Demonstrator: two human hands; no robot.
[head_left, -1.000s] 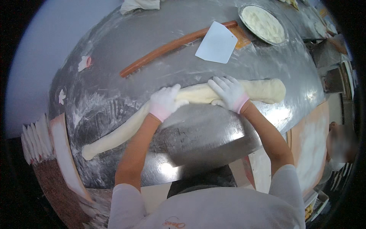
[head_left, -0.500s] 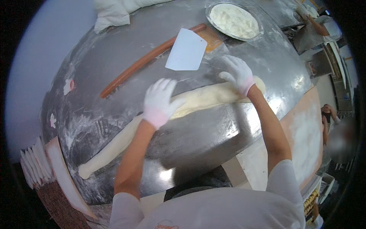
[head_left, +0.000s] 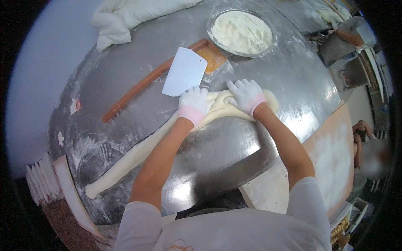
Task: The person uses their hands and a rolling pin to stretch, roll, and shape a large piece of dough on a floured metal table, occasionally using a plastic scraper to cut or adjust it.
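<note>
A long rope of pale dough (head_left: pixel 132 158) runs slantwise over the steel worktop (head_left: pixel 125 83), from the lower left to a thick rounded end at the right. My left hand (head_left: pixel 193 103), in a white glove with a pink cuff, has its fingers curled over the far edge of the dough. Gloved the same way, my right hand (head_left: pixel 247 96) grips the dough near its right end. Between both hands the dough is creased and pulled into folds. Just beyond my left hand lies a white dough scraper (head_left: pixel 184 72), partly over a brown rolling pin (head_left: pixel 144 85).
A metal bowl of flour (head_left: pixel 243 33) stands at the far side, near an orange scraper (head_left: pixel 214 57). White cloth (head_left: pixel 119 21) lies at the far left. A flour-dusted board (head_left: pixel 331 154) is at the right. Other people work further right.
My hands have come closer together and closed onto the dough, which is now creased between them. The right hand moved left; the left hand moved right. The view has shifted slightly.
</note>
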